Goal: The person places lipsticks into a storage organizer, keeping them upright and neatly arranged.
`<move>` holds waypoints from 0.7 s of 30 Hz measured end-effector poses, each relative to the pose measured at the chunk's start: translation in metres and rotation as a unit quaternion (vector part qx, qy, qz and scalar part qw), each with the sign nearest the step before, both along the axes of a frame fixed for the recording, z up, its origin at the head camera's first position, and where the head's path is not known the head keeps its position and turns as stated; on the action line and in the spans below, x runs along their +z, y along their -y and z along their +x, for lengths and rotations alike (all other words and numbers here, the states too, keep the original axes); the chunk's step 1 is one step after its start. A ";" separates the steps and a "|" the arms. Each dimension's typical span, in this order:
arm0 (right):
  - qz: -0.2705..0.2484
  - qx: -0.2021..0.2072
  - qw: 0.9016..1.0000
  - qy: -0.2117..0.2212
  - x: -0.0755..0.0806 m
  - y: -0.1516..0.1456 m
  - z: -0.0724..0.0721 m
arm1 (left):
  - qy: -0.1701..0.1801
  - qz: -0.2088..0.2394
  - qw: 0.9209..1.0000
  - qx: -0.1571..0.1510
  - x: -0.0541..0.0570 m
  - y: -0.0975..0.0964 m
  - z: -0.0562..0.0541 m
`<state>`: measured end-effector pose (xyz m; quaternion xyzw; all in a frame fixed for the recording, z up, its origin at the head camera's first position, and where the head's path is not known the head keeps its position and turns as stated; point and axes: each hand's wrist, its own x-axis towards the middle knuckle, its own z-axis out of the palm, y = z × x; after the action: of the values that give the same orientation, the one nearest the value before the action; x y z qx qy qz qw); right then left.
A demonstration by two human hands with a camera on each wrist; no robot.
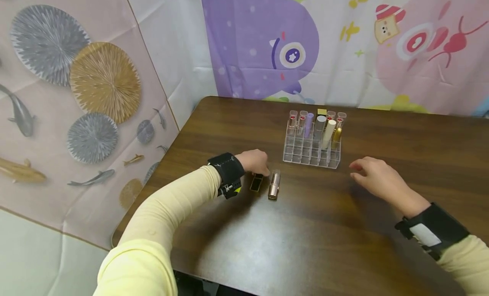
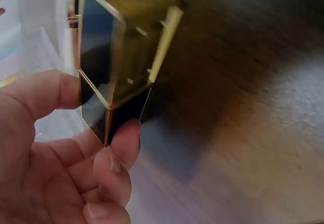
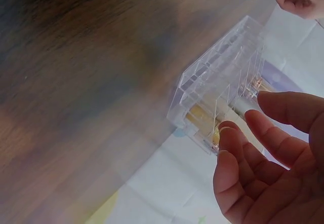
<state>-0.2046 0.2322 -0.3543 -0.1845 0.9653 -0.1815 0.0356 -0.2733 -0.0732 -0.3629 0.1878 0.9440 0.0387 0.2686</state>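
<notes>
My left hand (image 1: 255,161) pinches a square black lipstick tube with gold edges (image 2: 97,46) between thumb and fingertips, low over the table. In the head view, part of this black lipstick tube (image 1: 256,183) shows below the fingers. Just right of it is a rose-gold lipstick with a clear cap (image 1: 274,185). My right hand (image 1: 380,177) hovers to the right of a clear lipstick organizer (image 1: 311,162), its fingers loosely bent with nothing between them, as the right wrist view also shows.
Several lipsticks stand in the organizer's back rows, among them a purple tube (image 1: 308,125) and a cream tube (image 1: 328,133). The front compartments hold none. The brown wooden table (image 1: 298,241) meets patterned cloths at its back and left.
</notes>
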 end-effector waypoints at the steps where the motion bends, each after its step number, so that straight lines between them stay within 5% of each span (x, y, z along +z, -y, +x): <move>1: 0.001 -0.002 1.000 0.002 0.000 0.000 0.000 | 0.003 0.011 1.000 -0.006 0.002 0.000 -0.001; 9: 0.001 0.007 1.000 -0.009 0.003 0.001 0.004 | 0.027 0.132 0.991 0.001 0.048 0.001 -0.020; 14: 0.001 0.009 1.000 -0.013 0.004 0.001 0.004 | 0.044 0.179 0.982 -0.033 0.076 0.001 -0.026; 21: 0.000 0.007 1.000 -0.014 0.004 0.002 0.004 | 0.035 0.200 0.976 -0.080 0.092 -0.008 -0.035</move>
<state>-0.2010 0.2303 -0.3506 -0.1942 0.9642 -0.1788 0.0233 -0.3081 -0.0655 -0.2712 0.3111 0.8893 0.2112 0.2604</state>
